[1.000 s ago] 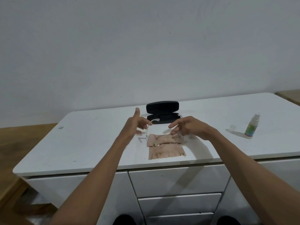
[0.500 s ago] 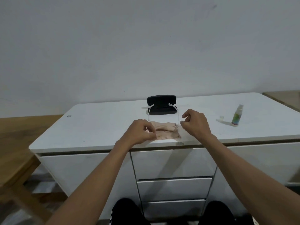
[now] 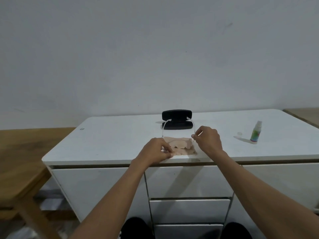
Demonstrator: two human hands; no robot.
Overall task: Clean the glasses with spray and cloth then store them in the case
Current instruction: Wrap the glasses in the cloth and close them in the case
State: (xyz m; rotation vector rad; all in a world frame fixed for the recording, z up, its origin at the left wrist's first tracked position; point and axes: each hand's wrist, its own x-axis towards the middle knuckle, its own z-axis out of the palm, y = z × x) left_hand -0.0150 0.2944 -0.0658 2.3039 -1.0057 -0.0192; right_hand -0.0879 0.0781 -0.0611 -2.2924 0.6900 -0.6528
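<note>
Since half a second ago the scene has hardly changed: both hands stay at the front edge of the counter (image 3: 107, 145), holding the glasses (image 3: 163, 128) by their front corners over the cloth (image 3: 181, 147). The left hand (image 3: 155, 151) is pinched shut on the glasses' left corner, fingers touching the cloth. The right hand (image 3: 208, 139) pinches the right hinge, lifted slightly higher than before. The clear arms point away toward the open black case (image 3: 177, 119), their tips overlapping it in view. The spray (image 3: 256, 132) stands well to the right, its cap (image 3: 239, 134) just beside it, both unmoved.
</note>
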